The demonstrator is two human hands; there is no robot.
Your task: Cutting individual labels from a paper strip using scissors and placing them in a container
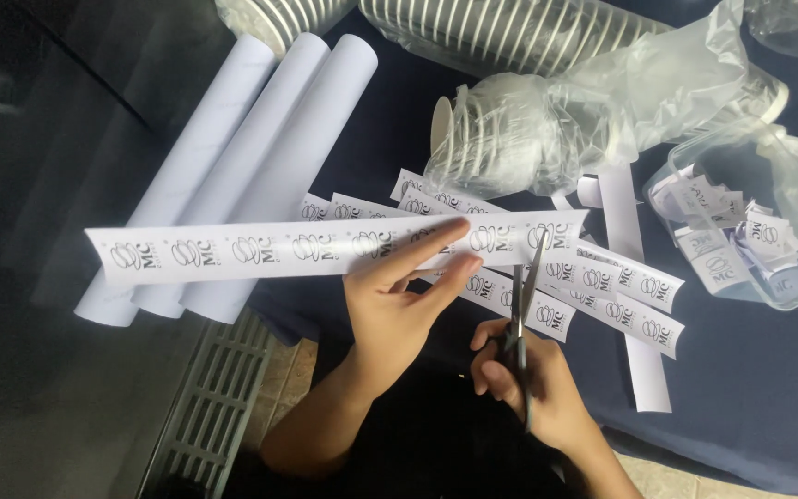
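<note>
Right hand [524, 379] sits closest, its grip closed through the handles of scissors [524, 310], blades parted at the right end of a long white label strip [325, 248] printed with dark round logos. Left hand [399, 296] pinches that strip between extended fingers, holding it level above the counter [750, 388] (draped in dark blue cloth). More cut strips [602, 291] lie fanned beneath, three white paper rolls [260, 148] left of them. Clear plastic tub [750, 249] at right holds snipped labels; bagged stacks of paper cups [510, 129] lie behind. Grey floor grating [219, 397] shows below.
</note>
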